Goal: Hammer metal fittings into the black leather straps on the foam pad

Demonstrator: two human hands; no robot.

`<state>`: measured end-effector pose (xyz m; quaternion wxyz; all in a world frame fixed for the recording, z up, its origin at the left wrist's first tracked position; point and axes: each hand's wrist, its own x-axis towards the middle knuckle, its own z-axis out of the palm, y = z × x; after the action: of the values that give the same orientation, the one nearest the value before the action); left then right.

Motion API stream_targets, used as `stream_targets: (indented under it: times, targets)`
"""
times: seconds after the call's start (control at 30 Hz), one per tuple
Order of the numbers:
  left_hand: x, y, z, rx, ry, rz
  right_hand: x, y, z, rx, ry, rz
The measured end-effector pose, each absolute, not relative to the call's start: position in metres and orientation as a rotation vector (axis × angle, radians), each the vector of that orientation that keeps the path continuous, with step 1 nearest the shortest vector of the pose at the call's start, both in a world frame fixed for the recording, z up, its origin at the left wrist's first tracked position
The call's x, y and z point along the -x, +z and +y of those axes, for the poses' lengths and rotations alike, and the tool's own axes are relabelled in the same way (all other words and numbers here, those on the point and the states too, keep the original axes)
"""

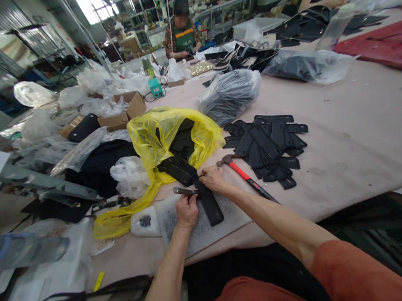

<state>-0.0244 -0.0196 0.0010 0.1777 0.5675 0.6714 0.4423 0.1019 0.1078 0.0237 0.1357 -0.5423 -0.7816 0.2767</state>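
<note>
My left hand (187, 211) is closed round a metal punch (184, 190), which lies tilted nearly flat over a black strip (210, 205). The strip rests on a grey board (184, 228) at the table's front edge. At the strip's far end, my right hand (212, 178) has its fingers pressed together on it. A hammer (239, 170) with a red and black handle lies just right of my right hand. Beyond my hands, a yellow bag (144, 138) stands open with black strips (176, 169) in its mouth. Many similar strips form a loose pile (264, 142) on the right.
A white block (144, 222) sits left of the board. Grey plastic-wrapped bundles (230, 93) lie behind the yellow bag, with a cardboard box (128, 109) further left. Across the table (337, 129) sits a person (184, 35); another person's arm shows at the upper right.
</note>
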Motion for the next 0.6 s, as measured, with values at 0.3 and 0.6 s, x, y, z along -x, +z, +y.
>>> stream_targets:
  times: [0.3, 0.6]
  targets:
    - [0.023, -0.004, -0.02, -1.776, 1.207, 1.785, -0.093, 0.033, 0.148, 1.503, 0.833, -2.099]
    - [0.023, 0.002, -0.016, -1.671, 1.149, 1.81, -0.107, 0.042, 0.137, 1.358, 0.808, -2.229]
